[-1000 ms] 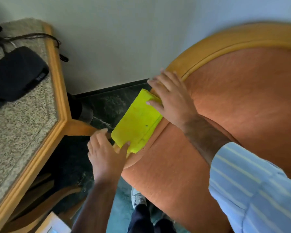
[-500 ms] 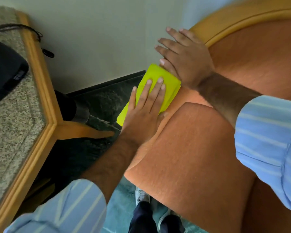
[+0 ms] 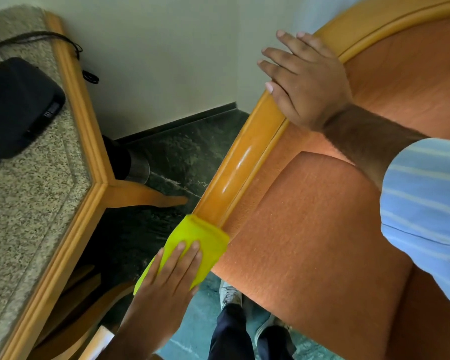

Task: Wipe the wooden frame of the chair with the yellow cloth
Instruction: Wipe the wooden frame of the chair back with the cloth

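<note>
The chair's wooden frame (image 3: 240,162) runs as a glossy curved rail from lower centre up to the top right, bordering orange upholstery (image 3: 309,242). The folded yellow cloth (image 3: 205,240) is draped over the rail's lower end. My left hand (image 3: 166,279) lies flat on the cloth, fingers pressing it onto the wood. My right hand (image 3: 307,81) rests palm down on the rail higher up, fingers spread over its outer edge, holding nothing.
A granite-topped table (image 3: 31,203) with a wooden rim stands at the left, close to the chair, carrying a black device (image 3: 16,110) and a cable. Its wooden foot (image 3: 151,197) reaches toward the chair. Dark green floor lies between. My shoes (image 3: 231,294) show below.
My left hand has slid the cloth down the rail toward its lower end, baring the glossy wood above. My right hand stays resting on the upper rail.
</note>
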Available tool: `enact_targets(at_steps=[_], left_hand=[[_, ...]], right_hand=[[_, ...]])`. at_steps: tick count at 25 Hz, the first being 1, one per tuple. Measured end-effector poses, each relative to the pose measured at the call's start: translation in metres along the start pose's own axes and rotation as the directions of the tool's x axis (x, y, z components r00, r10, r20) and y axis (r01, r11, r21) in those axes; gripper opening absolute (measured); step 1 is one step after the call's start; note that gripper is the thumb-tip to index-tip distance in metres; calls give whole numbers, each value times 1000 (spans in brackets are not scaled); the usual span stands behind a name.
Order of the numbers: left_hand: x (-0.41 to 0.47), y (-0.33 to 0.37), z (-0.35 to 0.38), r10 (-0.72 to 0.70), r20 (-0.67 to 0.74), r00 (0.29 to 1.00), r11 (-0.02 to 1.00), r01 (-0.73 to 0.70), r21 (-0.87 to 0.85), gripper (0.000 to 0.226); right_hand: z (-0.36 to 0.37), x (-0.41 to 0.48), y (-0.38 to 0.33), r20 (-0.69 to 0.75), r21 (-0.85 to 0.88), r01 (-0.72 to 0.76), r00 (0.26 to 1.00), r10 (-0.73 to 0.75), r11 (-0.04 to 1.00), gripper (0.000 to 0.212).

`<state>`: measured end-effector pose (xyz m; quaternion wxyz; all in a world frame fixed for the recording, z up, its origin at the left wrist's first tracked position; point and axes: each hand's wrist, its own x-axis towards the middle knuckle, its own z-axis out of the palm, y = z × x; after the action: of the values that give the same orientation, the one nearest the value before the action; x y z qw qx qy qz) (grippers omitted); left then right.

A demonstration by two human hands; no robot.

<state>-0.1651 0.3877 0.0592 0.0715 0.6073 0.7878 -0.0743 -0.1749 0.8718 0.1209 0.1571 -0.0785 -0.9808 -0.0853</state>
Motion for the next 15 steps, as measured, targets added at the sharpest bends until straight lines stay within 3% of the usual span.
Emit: enact_targets(at_steps=[4,8,12,15], left_hand=[[-1,14,0,-55,22,998,998,55,-1,69],[76,21,-17,-118,1,993,993,118,-16,71],[212,35,-52,-221,-194,956,971,198,-132,68],[256,48,-73,-299,-268,916,947,250,-203,68]], right_hand=[[4,-1,3,-46,32,14,999,-13,999,51],[0,-2,0,-53,33,25,998,-23,999,51],[-5,-1,0,-4,39,7,1000,-6,999,52],[-6,-3,0,27,10,35,999,-35,999,53]])
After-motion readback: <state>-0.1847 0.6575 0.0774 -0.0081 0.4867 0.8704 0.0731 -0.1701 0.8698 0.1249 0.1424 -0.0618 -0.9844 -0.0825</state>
